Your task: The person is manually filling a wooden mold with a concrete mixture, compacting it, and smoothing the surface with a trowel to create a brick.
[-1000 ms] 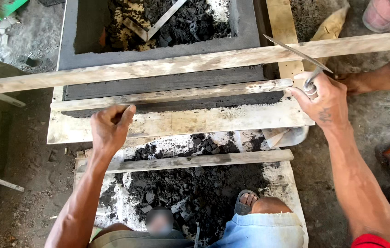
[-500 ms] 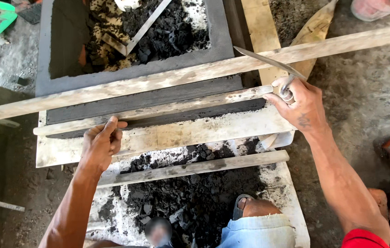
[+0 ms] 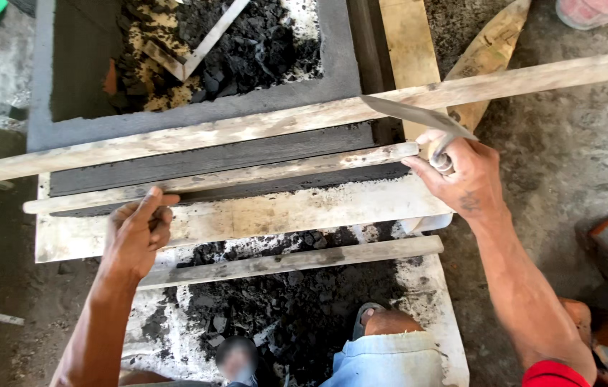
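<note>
L hand [image 3: 136, 233]: fingers curled on the left end of the thin wooden slat [image 3: 225, 178], gripping it, palm down on the pale board [image 3: 282, 213] below.
R hand [image 3: 461, 172]: closed round the handle of a trowel [image 3: 415, 115], fingertips also pressing the slat's right end.
Slat: lay lengthwise across the dark cast slab [image 3: 204, 159], just above the pale board, ends under both hands.
Trowel: metal blade pointed up-left, over the long wooden batten [image 3: 261, 125].
Batten: ran across the whole view, resting on the grey mould box [image 3: 333, 50] edge.
Mould box: held black rubble [image 3: 247, 50] w/ a metal strip inside.
Near side: second slat [image 3: 297, 259] over more black debris; person's knee in light denim [image 3: 383, 358] at bottom.
</note>
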